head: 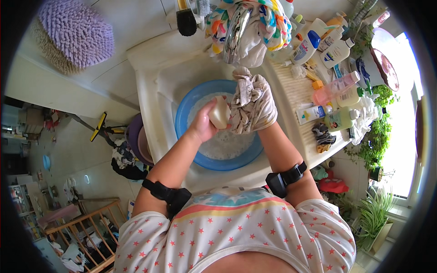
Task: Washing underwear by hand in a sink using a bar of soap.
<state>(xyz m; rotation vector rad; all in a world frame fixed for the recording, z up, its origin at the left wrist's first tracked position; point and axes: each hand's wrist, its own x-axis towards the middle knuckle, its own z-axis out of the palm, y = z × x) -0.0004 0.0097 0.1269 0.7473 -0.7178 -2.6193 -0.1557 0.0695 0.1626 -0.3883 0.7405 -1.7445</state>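
My left hand (203,123) grips a pale cream bar of soap (219,112) above a blue plastic basin (186,136). A wet, greyish-beige cloth (254,104) with dark stains is bunched around my right hand (267,129). It covers the fingers and palm, and little more than the wrist shows. The soap is close beside the cloth's left side; whether they touch is hard to tell. Sudsy, whitish water (225,145) fills the basin, which stands in a white sink (145,88). Both hands are over the basin, below the chrome faucet (235,36).
A colourful patterned cloth (275,25) hangs around the faucet. Several bottles, including a white bottle (337,53), and a tube (311,114) crowd the ribbed ledge (288,88) on the right. Purple tub (136,133) stands left of the sink; a chenille mop head (76,34) is upper left.
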